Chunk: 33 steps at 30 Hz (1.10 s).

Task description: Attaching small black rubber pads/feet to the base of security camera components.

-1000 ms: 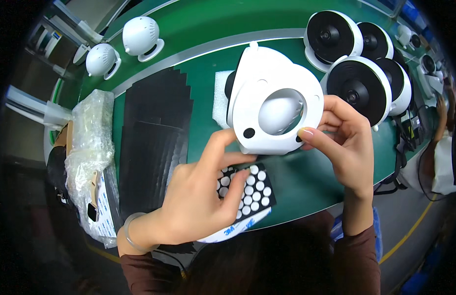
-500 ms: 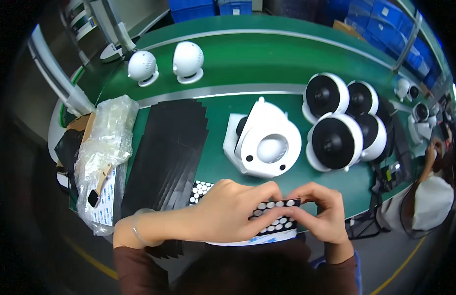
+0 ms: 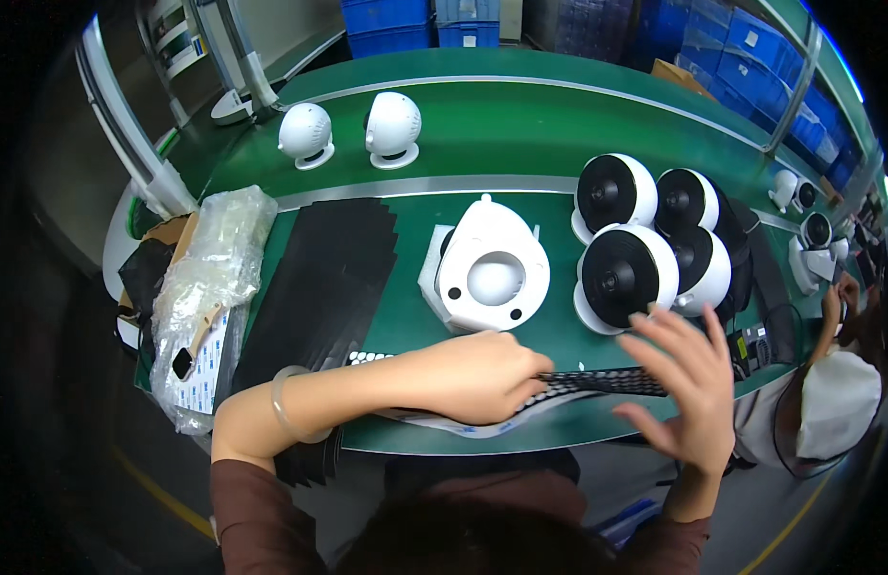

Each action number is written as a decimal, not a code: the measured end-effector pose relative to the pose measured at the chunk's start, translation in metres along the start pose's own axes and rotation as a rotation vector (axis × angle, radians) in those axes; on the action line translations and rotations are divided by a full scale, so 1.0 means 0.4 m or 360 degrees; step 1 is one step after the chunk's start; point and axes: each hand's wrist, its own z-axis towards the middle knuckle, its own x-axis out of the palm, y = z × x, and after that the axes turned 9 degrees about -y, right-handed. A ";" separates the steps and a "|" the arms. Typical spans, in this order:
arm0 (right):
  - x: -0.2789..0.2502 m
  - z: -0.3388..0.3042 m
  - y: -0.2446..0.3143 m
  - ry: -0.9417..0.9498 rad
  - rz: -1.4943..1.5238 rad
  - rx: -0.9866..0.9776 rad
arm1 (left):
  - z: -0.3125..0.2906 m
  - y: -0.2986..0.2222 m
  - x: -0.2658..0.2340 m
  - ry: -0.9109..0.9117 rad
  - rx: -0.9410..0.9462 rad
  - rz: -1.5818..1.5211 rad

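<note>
My left hand (image 3: 496,377) is closed on the edge of a thin black sheet with rows of round dots (image 3: 597,380), which stretches right toward my other hand. White backing with blue print (image 3: 492,428) curls out beneath that hand. My right hand (image 3: 683,388) is raised at the sheet's right end, fingers spread; whether it touches the sheet is hidden. Just beyond my hands lies a white rounded device (image 3: 532,278), its base with a round opening turned up and two black dots beside the opening. A white foam-like block (image 3: 430,268) supports it.
Several white devices with black round fronts (image 3: 619,278) stand at right; two white ones (image 3: 393,129) stand farther back. Overlapping black sheets (image 3: 319,278) and a clear plastic bag (image 3: 214,259) with a watch (image 3: 183,362) lie left. Another person's hand (image 3: 833,305) shows at far right.
My right hand has come off the dotted sheet's near part, moved right and spread its fingers. The sheet now extends rightward from my left hand. The whole view has shifted slightly.
</note>
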 end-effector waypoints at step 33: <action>0.238 -0.150 0.072 0.0075 0.0107 -0.0257 | -0.184 0.057 0.203 -0.0746 0.0065 0.1175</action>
